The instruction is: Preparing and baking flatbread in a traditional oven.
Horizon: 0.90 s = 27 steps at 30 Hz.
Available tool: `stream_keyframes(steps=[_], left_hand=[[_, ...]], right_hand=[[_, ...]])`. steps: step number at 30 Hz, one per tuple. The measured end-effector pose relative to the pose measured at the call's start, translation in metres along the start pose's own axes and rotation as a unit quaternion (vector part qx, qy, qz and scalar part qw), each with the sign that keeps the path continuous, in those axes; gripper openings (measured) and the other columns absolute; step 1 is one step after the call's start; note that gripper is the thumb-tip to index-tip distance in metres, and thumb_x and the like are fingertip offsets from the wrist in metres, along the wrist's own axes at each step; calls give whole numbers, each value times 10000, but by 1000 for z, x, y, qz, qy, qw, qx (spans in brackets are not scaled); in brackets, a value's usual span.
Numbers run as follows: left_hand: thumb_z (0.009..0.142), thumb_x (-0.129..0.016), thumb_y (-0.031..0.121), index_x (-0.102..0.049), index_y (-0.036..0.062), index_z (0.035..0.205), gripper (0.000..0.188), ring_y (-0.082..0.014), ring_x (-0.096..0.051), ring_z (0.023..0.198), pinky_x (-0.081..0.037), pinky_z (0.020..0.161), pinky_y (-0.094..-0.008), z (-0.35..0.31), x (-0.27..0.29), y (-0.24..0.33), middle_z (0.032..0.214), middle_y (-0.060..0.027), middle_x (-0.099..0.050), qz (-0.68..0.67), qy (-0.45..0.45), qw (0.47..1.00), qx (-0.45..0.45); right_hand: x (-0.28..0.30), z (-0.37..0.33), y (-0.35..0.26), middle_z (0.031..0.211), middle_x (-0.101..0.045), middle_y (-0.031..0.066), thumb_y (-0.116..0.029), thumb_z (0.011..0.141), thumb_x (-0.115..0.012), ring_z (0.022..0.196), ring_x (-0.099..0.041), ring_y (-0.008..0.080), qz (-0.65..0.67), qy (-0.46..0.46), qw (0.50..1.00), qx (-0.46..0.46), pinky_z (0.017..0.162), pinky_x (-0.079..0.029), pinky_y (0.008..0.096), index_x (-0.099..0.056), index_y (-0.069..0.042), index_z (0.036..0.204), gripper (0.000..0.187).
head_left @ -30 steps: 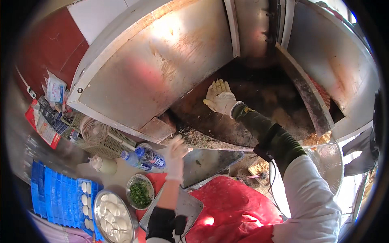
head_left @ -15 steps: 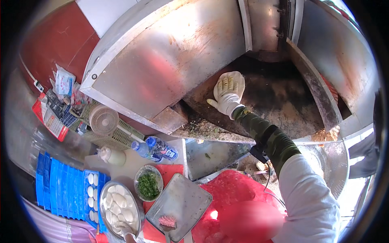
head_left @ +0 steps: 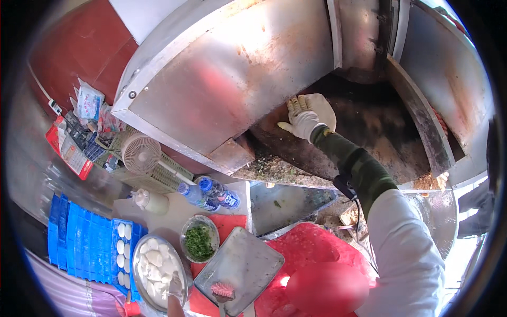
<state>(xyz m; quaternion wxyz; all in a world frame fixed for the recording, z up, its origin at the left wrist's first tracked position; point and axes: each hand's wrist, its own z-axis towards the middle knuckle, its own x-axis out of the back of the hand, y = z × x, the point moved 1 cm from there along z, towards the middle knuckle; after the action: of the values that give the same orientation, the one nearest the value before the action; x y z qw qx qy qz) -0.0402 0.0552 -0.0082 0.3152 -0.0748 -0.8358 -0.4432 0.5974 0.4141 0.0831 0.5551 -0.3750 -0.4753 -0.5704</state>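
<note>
My right hand (head_left: pixel 303 117), in a white glove with yellowish fingers, is open and lies against the left part of a flat round of dough (head_left: pixel 323 110). The dough rests on a dark round griddle (head_left: pixel 369 137) within a metal housing. At the lower edge, a small part of my left hand (head_left: pixel 175 306) shows beside a metal bowl (head_left: pixel 138 288) of pale dough pieces (head_left: pixel 154 259). A greyish flat tool (head_left: pixel 175 285) is close to its fingertip; most of that hand is hidden, so its grip is unclear.
A metal tray (head_left: pixel 248 253) bears a spatula with pink minced filling (head_left: pixel 223 289). Nearby are a bowl of chopped greens (head_left: pixel 199 242), plastic bottles (head_left: pixel 217 193), stacked blue crates (head_left: pixel 87 243) and a fan (head_left: pixel 141 153). Metal panels (head_left: pixel 227 79) rise around the griddle.
The view has shifted slightly, moving the scene rightward. My gloved right hand has slid left relative to the dough, uncovering more of its right side. My left hand stays near the dough bowl.
</note>
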Motion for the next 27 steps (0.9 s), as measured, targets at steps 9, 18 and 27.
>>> stream_keyframes(steps=[9,18,27], left_hand=[[878,-495,177,-600,-15,1062,286,-344,-603,885,-467,776,-390,-43,-8,16,943,-219,-631,294,246,908,-170],[890,-496,236,-452,-68,1233,460,-410,-410,1191,-340,997,-405,-25,-1,-39,1311,-282,-393,353,323,864,-159],[891,-459,325,-486,-93,1121,478,-442,-475,1080,-362,939,-459,-26,-1,-13,1117,-312,-518,253,151,955,25]], right_hand=[[29,-69,-52,1415,-168,322,-697,752,-416,1352,-85,424,86,35,996,-16,1087,-45,514,-152,136,1357,1062],[39,-132,-62,1410,-216,294,-634,732,-491,1340,-147,412,176,142,967,115,1084,-60,528,-225,93,1356,994],[64,-157,-4,1394,-244,284,-608,745,-513,1339,-124,420,108,48,993,-21,1066,-40,573,-304,116,1310,943]])
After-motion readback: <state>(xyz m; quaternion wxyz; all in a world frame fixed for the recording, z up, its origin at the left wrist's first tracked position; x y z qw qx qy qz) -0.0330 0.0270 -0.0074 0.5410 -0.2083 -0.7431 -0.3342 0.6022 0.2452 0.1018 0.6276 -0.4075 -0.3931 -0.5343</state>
